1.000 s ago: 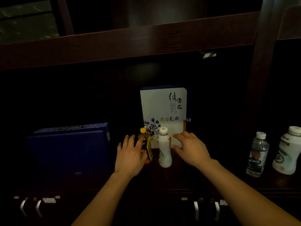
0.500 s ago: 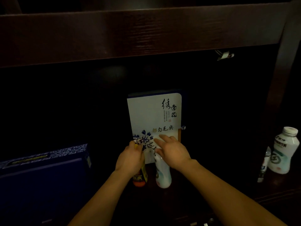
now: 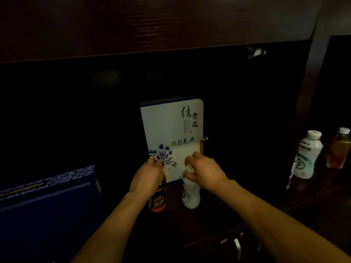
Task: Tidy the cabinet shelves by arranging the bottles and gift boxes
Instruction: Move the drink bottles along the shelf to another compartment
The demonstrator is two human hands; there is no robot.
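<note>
Bottles gripped upright: left hand (image 3: 145,177) clasps amber bottle (image 3: 158,200), right hand (image 3: 204,170) white bottle (image 3: 190,196)

Metal handle (image 3: 237,245) on drawer below; clip (image 3: 256,52) above.

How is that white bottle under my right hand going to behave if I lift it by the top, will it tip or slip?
The white bottle is tall, narrow and curved, so it would probably tip if nudged sideways. Its plastic looks smooth and glossy, so it may slip a little. The right hand covers its cap from above, which likely steadies a straight lift; how full or heavy it is cannot be seen.
</note>
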